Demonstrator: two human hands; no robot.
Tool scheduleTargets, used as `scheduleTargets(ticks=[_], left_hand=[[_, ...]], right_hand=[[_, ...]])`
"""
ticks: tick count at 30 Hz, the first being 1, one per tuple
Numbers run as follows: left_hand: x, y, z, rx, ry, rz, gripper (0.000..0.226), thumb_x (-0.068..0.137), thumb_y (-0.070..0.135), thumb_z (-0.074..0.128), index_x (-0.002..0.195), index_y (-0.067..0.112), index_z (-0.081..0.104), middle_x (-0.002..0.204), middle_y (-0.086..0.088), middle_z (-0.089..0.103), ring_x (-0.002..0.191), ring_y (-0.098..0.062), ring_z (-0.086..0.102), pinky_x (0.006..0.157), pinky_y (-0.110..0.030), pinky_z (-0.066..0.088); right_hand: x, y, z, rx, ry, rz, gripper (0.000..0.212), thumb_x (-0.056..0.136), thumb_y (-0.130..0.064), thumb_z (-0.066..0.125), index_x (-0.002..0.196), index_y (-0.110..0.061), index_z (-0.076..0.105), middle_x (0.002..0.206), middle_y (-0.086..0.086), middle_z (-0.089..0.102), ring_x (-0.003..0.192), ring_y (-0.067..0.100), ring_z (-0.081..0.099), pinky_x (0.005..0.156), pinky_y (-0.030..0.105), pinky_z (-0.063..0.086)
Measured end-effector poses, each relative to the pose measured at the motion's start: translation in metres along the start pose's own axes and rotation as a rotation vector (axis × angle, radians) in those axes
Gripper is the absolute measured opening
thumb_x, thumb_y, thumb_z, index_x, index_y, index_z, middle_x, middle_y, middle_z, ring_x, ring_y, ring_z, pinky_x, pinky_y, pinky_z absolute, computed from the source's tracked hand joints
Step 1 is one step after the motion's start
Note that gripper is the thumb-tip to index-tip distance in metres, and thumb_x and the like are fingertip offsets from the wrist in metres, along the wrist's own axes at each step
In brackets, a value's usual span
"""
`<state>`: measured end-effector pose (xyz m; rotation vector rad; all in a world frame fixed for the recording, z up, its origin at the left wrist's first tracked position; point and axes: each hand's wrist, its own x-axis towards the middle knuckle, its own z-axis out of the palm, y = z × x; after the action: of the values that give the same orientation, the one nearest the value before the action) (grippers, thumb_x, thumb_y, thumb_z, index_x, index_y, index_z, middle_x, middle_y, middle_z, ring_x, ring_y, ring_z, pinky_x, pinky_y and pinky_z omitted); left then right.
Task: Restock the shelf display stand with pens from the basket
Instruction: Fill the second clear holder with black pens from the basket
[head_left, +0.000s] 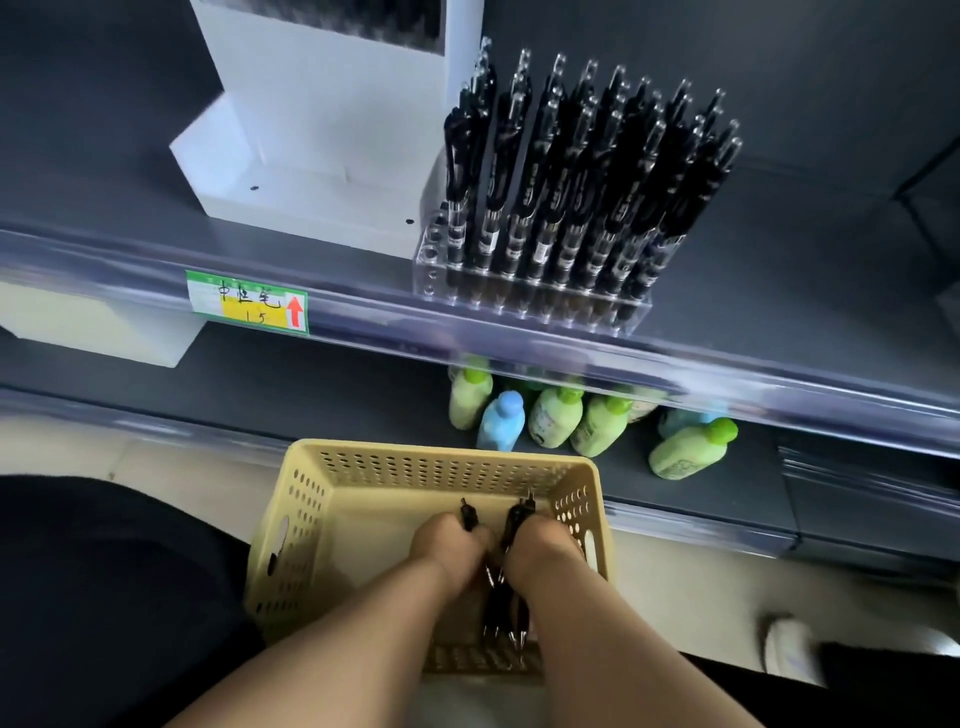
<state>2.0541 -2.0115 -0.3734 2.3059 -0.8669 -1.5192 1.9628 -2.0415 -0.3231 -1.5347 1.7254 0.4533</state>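
A tan perforated basket (311, 499) sits low in front of me, and both my hands are inside it. My left hand (447, 545) grips a black pen whose tip pokes out past the knuckles. My right hand (543, 551) grips black pens (514, 519), and several more pens (501, 613) lie on the basket floor between my wrists. On the upper shelf stands a clear acrylic display stand (431, 260) nearly full of upright black pens (582, 171); a few holes at its left end are empty.
A white box stand (322, 135) sits left of the pen stand. A green and yellow price label (247, 301) is on the shelf rail. Green and blue bottles (556, 415) stand and lie on the lower shelf behind the basket. A white shoe (784, 644) shows at right.
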Motion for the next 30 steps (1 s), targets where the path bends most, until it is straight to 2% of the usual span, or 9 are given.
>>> scheduleTargets(ticks=[3, 5, 7, 10, 15, 19, 22, 26, 30], left_hand=[[-0.006, -0.002, -0.007, -0.107, -0.002, 0.035, 0.031, 0.063, 0.037, 0.052, 0.076, 0.011, 0.062, 0.095, -0.018, 0.070, 0.092, -0.033, 0.066, 0.081, -0.039, 0.055], [-0.016, -0.002, -0.015, -0.110, 0.033, 0.080, 0.017, 0.075, 0.032, 0.056, 0.074, 0.014, 0.058, 0.094, -0.015, 0.070, 0.090, -0.030, 0.066, 0.079, -0.037, 0.055], [-0.034, -0.001, -0.026, -0.114, 0.077, 0.148, 0.007, 0.085, 0.022, 0.057, 0.085, 0.017, 0.062, 0.096, -0.008, 0.070, 0.088, -0.024, 0.065, 0.076, -0.026, 0.051], [-0.054, -0.005, -0.033, -0.162, 0.105, 0.248, 0.011, 0.088, 0.019, 0.058, 0.097, 0.016, 0.063, 0.099, -0.005, 0.070, 0.091, -0.023, 0.064, 0.079, -0.028, 0.050], [-0.090, 0.012, -0.066, -0.159, 0.202, 0.460, 0.014, 0.091, 0.014, 0.053, 0.086, 0.027, 0.053, 0.088, 0.005, 0.064, 0.088, -0.017, 0.062, 0.075, -0.025, 0.046], [-0.123, 0.044, -0.115, -0.158, 0.335, 0.683, 0.012, 0.093, 0.016, 0.052, 0.099, 0.023, 0.058, 0.096, 0.010, 0.065, 0.091, -0.011, 0.062, 0.076, -0.022, 0.048], [-0.139, 0.065, -0.149, -0.201, 0.391, 0.850, 0.016, 0.093, 0.022, 0.053, 0.107, 0.023, 0.059, 0.101, 0.009, 0.066, 0.095, -0.007, 0.063, 0.084, -0.028, 0.051], [-0.147, 0.085, -0.183, -0.295, 0.489, 0.929, 0.027, 0.094, 0.024, 0.053, 0.120, 0.022, 0.057, 0.112, 0.011, 0.062, 0.103, -0.003, 0.058, 0.083, -0.017, 0.044], [-0.149, 0.109, -0.208, -0.401, 0.561, 0.980, 0.016, 0.093, 0.019, 0.054, 0.106, 0.027, 0.058, 0.098, 0.019, 0.062, 0.091, 0.005, 0.056, 0.074, -0.005, 0.042]], right_hand=[[-0.008, -0.006, -0.001, 0.121, 0.003, 0.014, 0.042, 0.101, -0.012, 0.033, 0.138, 0.007, 0.031, 0.144, 0.018, 0.037, 0.133, 0.026, 0.038, 0.075, -0.003, 0.040], [-0.016, -0.010, -0.003, 0.028, 0.037, 0.019, 0.050, 0.098, -0.018, 0.040, 0.141, 0.003, 0.028, 0.146, 0.015, 0.035, 0.135, 0.025, 0.036, 0.102, 0.017, 0.037], [-0.026, -0.015, -0.004, -0.024, 0.068, -0.021, 0.052, 0.094, -0.020, 0.047, 0.140, -0.002, 0.032, 0.142, 0.013, 0.042, 0.130, 0.026, 0.043, 0.106, 0.031, 0.038], [-0.048, -0.023, -0.003, 0.040, 0.155, -0.113, 0.040, 0.095, -0.025, 0.043, 0.131, -0.009, 0.040, 0.129, 0.012, 0.054, 0.118, 0.028, 0.053, 0.100, 0.036, 0.044], [-0.083, -0.036, -0.005, 0.202, 0.452, -0.312, 0.028, 0.095, -0.035, 0.044, 0.111, -0.014, 0.053, 0.113, 0.006, 0.058, 0.104, 0.023, 0.056, 0.092, 0.033, 0.045], [-0.113, -0.049, -0.034, 0.425, 0.659, -0.460, 0.013, 0.093, -0.030, 0.054, 0.096, -0.024, 0.043, 0.080, -0.010, 0.057, 0.068, 0.006, 0.054, 0.056, 0.018, 0.041], [-0.131, -0.058, -0.054, 0.709, 0.734, -0.545, 0.018, 0.090, -0.024, 0.059, 0.104, -0.022, 0.048, 0.079, -0.010, 0.061, 0.071, 0.007, 0.060, 0.062, 0.021, 0.047], [-0.158, -0.072, -0.080, 1.014, 0.715, -0.673, 0.008, 0.094, -0.022, 0.053, 0.096, -0.029, 0.051, 0.087, -0.007, 0.068, 0.075, 0.005, 0.064, 0.067, 0.024, 0.050], [-0.180, -0.082, -0.119, 1.059, 0.810, -0.825, 0.013, 0.097, -0.015, 0.045, 0.094, -0.026, 0.051, 0.087, -0.016, 0.067, 0.076, 0.008, 0.066, 0.062, 0.027, 0.052]])
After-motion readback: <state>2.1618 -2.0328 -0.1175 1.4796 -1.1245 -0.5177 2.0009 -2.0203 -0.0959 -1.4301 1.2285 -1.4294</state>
